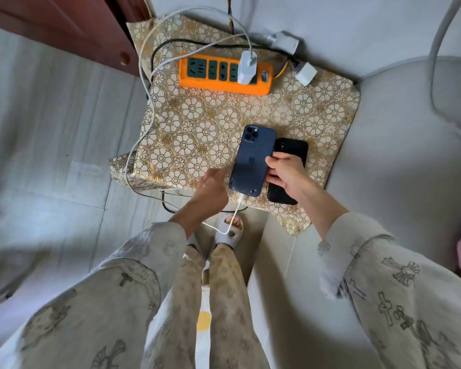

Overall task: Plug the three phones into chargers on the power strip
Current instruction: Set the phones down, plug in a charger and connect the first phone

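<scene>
A blue phone [252, 161] was found face down on the floral-covered surface [330, 107], pinched at its edge by the right hand [286, 173], partly overlapping a black phone [290, 150]. A white cable [141, 123] was seated in its lower end. The left hand [210, 186] was held spread beside it. One white charger [247, 67] was seated in the orange power strip [224, 86].

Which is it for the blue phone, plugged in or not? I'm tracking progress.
Plugged in: a white cable enters the bottom edge of the blue phone, which the right hand holds.
</scene>
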The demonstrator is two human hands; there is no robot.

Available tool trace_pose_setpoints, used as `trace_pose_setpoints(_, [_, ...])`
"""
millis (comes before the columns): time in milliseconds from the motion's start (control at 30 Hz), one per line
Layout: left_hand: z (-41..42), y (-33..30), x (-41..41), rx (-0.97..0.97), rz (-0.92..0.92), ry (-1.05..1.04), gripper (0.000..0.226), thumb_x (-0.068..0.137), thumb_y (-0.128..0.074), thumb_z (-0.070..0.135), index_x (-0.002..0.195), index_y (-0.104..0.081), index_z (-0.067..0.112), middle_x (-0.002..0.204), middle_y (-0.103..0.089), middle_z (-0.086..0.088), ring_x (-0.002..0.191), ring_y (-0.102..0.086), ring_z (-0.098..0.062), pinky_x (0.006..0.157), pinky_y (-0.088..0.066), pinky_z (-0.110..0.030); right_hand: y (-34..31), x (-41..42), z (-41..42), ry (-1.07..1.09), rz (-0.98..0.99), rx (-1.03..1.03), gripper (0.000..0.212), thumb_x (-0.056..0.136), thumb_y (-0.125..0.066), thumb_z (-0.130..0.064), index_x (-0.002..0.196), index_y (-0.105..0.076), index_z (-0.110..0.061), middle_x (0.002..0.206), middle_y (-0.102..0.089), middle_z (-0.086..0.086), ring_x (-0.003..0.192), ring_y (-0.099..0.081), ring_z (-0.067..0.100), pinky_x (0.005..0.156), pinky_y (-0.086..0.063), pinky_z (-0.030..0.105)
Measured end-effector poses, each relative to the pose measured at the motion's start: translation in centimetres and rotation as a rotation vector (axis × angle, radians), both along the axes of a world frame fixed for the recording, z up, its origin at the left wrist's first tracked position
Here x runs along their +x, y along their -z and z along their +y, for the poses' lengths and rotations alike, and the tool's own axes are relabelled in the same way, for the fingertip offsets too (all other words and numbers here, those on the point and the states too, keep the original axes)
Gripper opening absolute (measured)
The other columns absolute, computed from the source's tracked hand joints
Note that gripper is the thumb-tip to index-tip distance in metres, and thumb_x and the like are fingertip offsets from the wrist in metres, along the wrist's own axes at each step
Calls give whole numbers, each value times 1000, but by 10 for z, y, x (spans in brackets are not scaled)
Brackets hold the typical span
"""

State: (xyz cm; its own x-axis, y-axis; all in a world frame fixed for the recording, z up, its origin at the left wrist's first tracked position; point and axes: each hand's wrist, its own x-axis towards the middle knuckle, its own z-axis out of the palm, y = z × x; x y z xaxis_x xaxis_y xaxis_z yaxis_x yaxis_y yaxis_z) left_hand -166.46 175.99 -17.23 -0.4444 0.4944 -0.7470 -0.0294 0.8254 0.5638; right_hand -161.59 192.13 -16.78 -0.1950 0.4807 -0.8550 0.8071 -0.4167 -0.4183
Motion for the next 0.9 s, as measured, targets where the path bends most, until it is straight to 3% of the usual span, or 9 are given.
trace_pose_setpoints(100, [8, 3, -2, -1, 35, 42, 69, 81, -36, -5, 143, -21, 21, 143, -27, -8, 129, -26, -30, 110, -24, -39, 2, -1, -1, -249, -23, 138, 22, 88, -52, -6, 100, -61, 10, 108, -64, 27, 101, -62, 40, 88, -51, 51])
trace_pose_setpoints(233, [14, 3, -2, -58, 155, 201, 75, 79, -38, -3, 144, -13, 25, 154, -13, 9, 136, -13, -25, 110, -21, -44, -1, 6, 3, -454, -5, 208, 29, 88, -52, -11, 95, -59, 16, 94, -67, 27, 90, -64, 37, 85, -50, 54])
trace_pose_setpoints(333, [13, 4, -11, -107, 274, 291, 68, 82, -41, 1, 142, -17, 24, 155, -6, 12, 140, -4, -24, 109, -22, -50, -8, 4, 12, -554, 11, 310, 31, 90, -50, -15, 83, -64, 12, 82, -68, 24, 79, -66, 36, 79, -54, 49])
trace_pose_setpoints(433, [6, 7, -29, -93, 363, 395, 65, 86, -44, 6, 143, -16, 21, 157, -5, 6, 141, -5, -24, 113, -23, -49, -17, -8, 30, -731, 9, 496, 32, 90, -48, -16, 61, -54, -7, 68, -62, 13, 68, -60, 30, 66, -51, 34])
trace_pose_setpoints(500, [0, 13, -46, -110, 461, 494, 69, 88, -49, 12, 145, -10, 22, 157, 2, 1, 144, 2, -25, 117, -14, -49, -20, -20, 46, -798, 29, 580, 22, 90, -46, -11, 73, -60, -11, 78, -63, 10, 76, -60, 29, 70, -52, 37])
trace_pose_setpoints(567, [-5, 18, -62, -176, 501, 524, 80, 87, -55, 25, 145, 1, 26, 156, 14, -2, 143, 13, -28, 116, -4, -54, -16, -35, 64, -789, 47, 663, 18, 90, -44, -8, 97, -61, -9, 96, -63, 12, 94, -61, 31, 82, -52, 44])
trace_pose_setpoints(667, [-11, 27, -70, -187, 549, 509, 96, 79, -61, 44, 144, 7, 28, 154, 21, -4, 141, 17, -31, 111, -5, -63, -1, -63, 96, -768, 7, 811, 35, 91, -43, -9, 125, -48, -6, 126, -53, 18, 117, -48, 34, 93, -43, 40])
trace_pose_setpoints(900, [-15, 44, -68, -211, 558, 463, 117, 67, -72, 39, 136, 22, 38, 148, 32, 6, 135, 28, -23, 112, 4, -57, 26, -99, 130, -938, -164, 938, 44, 88, -53, -13, 129, -40, -6, 133, -46, 18, 122, -40, 37, 95, -37, 49])
